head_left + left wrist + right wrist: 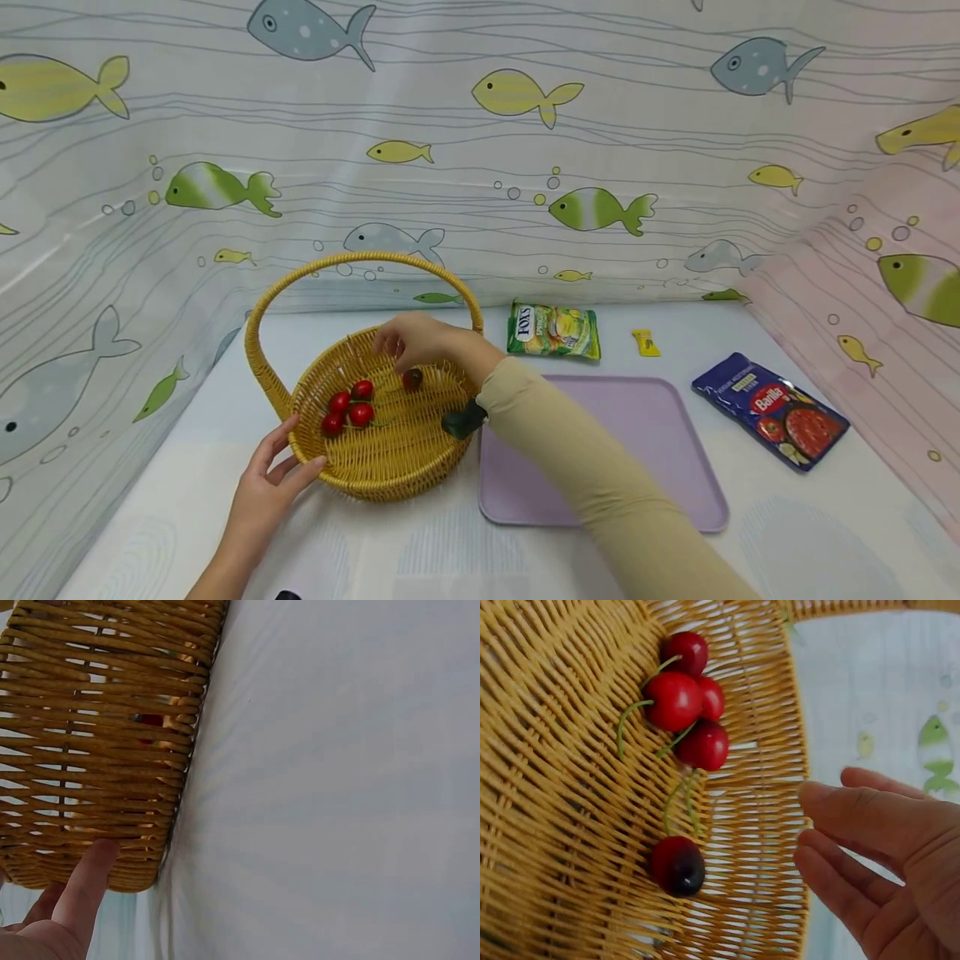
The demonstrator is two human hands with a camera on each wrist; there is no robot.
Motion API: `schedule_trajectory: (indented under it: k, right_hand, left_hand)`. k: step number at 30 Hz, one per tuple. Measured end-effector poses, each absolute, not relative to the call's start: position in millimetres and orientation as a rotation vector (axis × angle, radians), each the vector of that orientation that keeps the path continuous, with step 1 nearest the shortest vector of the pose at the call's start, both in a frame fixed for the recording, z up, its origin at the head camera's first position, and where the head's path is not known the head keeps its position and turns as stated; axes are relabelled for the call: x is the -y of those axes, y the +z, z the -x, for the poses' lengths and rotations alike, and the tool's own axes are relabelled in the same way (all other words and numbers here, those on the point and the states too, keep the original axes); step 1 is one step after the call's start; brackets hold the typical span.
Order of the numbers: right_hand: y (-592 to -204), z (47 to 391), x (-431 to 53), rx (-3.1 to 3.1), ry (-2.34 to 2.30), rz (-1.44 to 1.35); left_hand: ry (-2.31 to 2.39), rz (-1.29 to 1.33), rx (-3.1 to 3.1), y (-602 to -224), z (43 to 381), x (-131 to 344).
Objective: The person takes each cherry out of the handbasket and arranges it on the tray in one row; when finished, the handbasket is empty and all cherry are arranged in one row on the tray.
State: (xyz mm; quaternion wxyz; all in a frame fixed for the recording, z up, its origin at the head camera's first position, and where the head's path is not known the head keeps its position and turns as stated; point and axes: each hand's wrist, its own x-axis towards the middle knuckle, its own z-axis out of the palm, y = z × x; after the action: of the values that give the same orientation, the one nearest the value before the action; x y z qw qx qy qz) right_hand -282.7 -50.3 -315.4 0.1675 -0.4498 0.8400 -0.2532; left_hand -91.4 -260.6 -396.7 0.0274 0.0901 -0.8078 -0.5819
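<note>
A yellow wicker basket (390, 485) with a tall arched handle stands on the white table. Inside it, several red cherries (362, 414) with green stems lie clustered at the left. A darker cherry (678, 867) lies apart from them, partly under the right hand in the head view. My left hand (266, 479) touches the basket's left front side, thumb and fingers spread, fingertips on the weave. Above the far part of the basket is my right hand (416, 340), its fingers loosely bent. The right wrist view shows nothing held between those fingers, near the rim.
Right of the basket lies a lilac tray (697, 475), partly beneath the right sleeve. Behind it are a green Fox's candy bag (555, 331) and a small yellow packet (646, 342). A blue Barilla pouch (771, 411) lies at the right. A fish-patterned curtain (480, 183) surrounds the table.
</note>
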Motion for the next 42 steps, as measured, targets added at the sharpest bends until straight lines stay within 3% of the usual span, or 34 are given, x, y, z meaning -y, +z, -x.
schedule_trajectory:
  k: [19, 42]
  right_hand:
    - [-343, 297, 59, -2.331, -0.328, 1.057]
    - [-341, 285, 72, -2.298, -0.087, 1.095]
  left_hand:
    - [-1.804, -0.249, 2.494, -396, 92, 263]
    - [-1.777, -0.241, 2.486, -396, 90, 263]
